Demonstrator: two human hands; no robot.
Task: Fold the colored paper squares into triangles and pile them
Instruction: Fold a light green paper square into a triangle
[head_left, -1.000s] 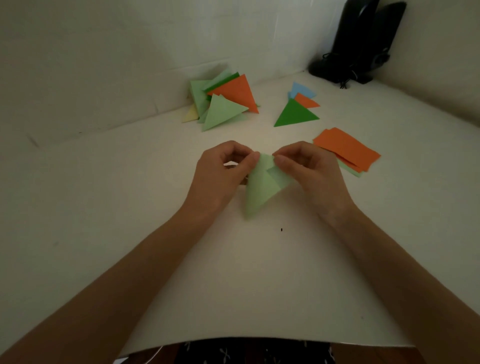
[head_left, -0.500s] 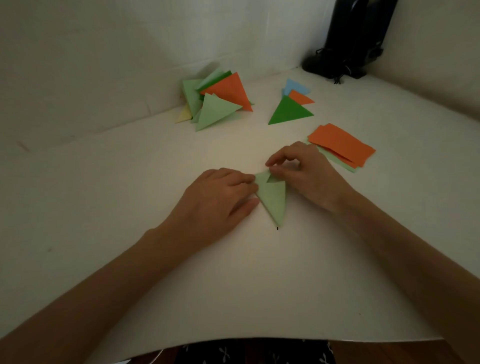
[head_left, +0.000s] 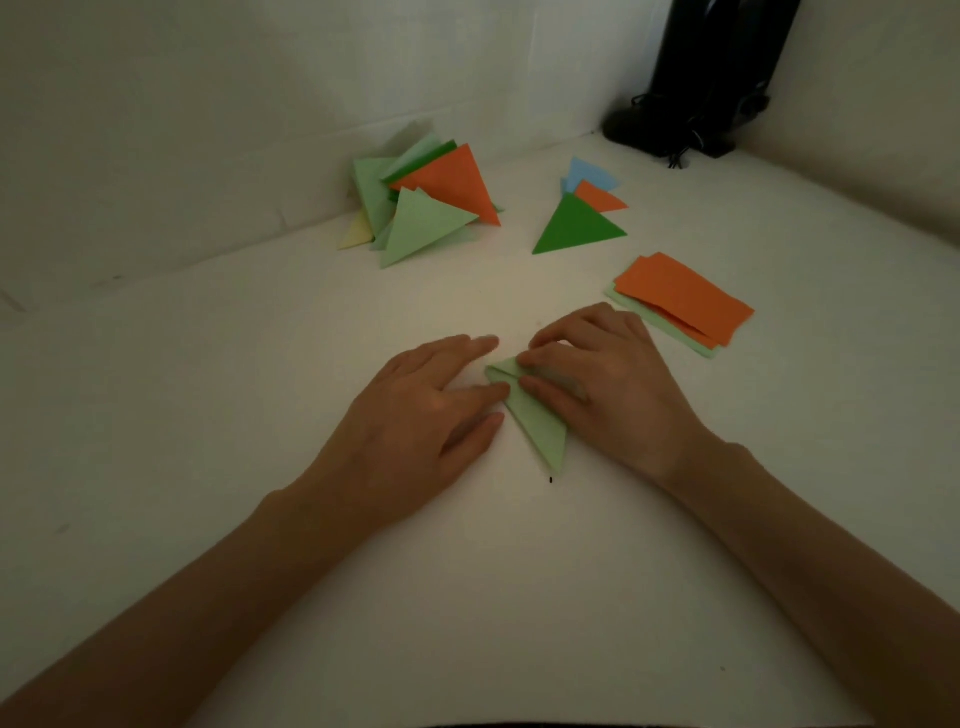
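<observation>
The white table (head_left: 260, 415) is crossed by two bare forearms, brought in from the near edge and angled toward each other at its middle. The left hand (head_left: 415, 410) is laid palm down, its fingers straight and spread loosely, with the fingertips pressed against the left edge of a light green folded triangle (head_left: 540, 431). The right hand (head_left: 613, 384) is laid over the triangle's wide upper part, fingers only slightly bent, with thumb and forefinger pressed flat on the paper; nothing is gripped by either hand. The triangle is held flat on the table between the hands, its point turned toward the person. A pile of folded triangles (head_left: 431, 208) is seen by the far wall, a smaller group of triangles (head_left: 576, 226) to its right, and a stack of unfolded squares (head_left: 680, 301) just beyond the right hand.
</observation>
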